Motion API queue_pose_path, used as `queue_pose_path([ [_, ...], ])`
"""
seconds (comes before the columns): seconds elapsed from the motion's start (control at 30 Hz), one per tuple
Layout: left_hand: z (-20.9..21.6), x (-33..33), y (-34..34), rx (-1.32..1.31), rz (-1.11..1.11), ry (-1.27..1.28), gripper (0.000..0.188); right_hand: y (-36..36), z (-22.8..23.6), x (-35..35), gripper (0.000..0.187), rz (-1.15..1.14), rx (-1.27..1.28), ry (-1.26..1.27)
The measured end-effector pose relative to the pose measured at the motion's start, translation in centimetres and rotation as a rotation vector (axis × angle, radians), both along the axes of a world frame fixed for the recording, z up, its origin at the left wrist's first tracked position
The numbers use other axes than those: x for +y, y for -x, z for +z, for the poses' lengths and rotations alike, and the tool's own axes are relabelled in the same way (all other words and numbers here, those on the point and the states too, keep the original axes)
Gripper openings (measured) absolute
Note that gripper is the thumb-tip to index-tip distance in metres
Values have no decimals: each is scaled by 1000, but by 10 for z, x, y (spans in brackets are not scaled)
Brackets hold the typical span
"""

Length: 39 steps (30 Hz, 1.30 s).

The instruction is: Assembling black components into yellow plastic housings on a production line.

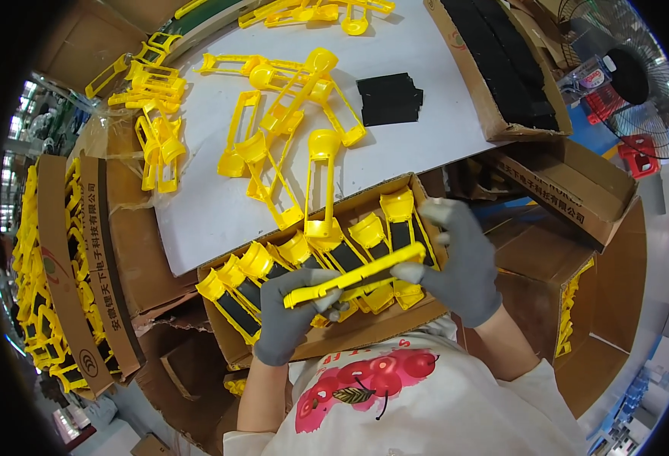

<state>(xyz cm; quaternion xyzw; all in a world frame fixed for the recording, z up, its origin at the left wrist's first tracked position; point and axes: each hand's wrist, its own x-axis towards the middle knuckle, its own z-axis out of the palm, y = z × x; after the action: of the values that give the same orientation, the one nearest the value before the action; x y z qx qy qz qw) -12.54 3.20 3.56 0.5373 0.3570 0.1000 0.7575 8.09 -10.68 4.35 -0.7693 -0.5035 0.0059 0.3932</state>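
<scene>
Both my hands wear grey gloves. My left hand [287, 315] is closed round the left end of a yellow plastic frame [359, 277], which I see nearly edge-on. At its right end my right hand [462, 262] grips it between the thumb and fingers, with the index finger raised. The held frame is tilted, right end higher, above an open cardboard box [380, 327]. Inside that box stand several yellow frames with black panels [342, 252]. One frame without a panel [321, 182] leans from the table onto the box's contents.
Loose yellow frames [274, 114] lie heaped on the white table [205, 220], near a black sheet [389, 99]. A carton of black pieces [480, 106] stands far right, before a fan [627, 76]. At left, another carton [57, 258] holds many frames. More cardboard boxes [536, 296] sit right.
</scene>
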Motion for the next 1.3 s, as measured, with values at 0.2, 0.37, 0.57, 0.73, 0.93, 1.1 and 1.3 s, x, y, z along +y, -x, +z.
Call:
queue_pose_path([
  [0.2, -1, -9, 5, 61, -108, 102, 20, 18, -22, -32, 22, 310, 343, 405],
  [0.37, -5, -11, 5, 242, -112, 103, 24, 38, -28, -45, 17, 173, 189, 387],
  [0.57, -29, 30, 15, 220, -406, -1162, 44, 23, -11, -28, 22, 58, 427, 344],
  [0.73, -41, 27, 40, 147, -677, -1285, 16, 50, -19, -15, 28, 178, 231, 599],
  [0.93, -19, 40, 53, -21, -669, -1200, 17, 74, -30, 1, 70, 407, 124, 798],
  [1.1, -7, 38, 3, -114, -512, -1306, 20, 59, -17, -2, 42, 248, 124, 432],
  [1.3, -71, -7, -104, -244, -792, -1501, 31, 10, -28, -11, 39, -126, -151, 170],
])
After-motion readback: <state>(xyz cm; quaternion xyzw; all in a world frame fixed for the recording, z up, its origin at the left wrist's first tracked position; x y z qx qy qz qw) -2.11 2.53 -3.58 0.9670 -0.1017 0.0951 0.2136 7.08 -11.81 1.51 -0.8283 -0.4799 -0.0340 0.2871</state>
